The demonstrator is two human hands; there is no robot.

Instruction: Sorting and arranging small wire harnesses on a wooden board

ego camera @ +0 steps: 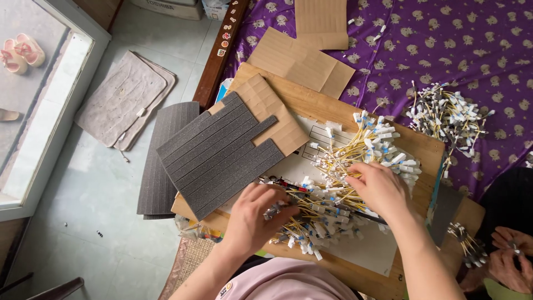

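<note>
A heap of short yellow wires with white connector ends (355,166) lies on a wooden board (311,100) over my lap. My left hand (255,214) pinches a small bunch of these wires at the heap's near left edge. My right hand (380,189) rests fingers-down on the middle of the heap, spread among the wires; I cannot tell whether it grips any. A slab of dark grey foam cut into strips (219,153) lies on the board just left of my left hand.
A second wire heap (444,114) sits on the purple patterned bedspread (477,44) at right. Cardboard pieces (300,61) lie beyond the board. Another person's hands (511,255) hold a wire bundle at bottom right. More foam (161,183) and a grey mat (119,97) lie on the floor.
</note>
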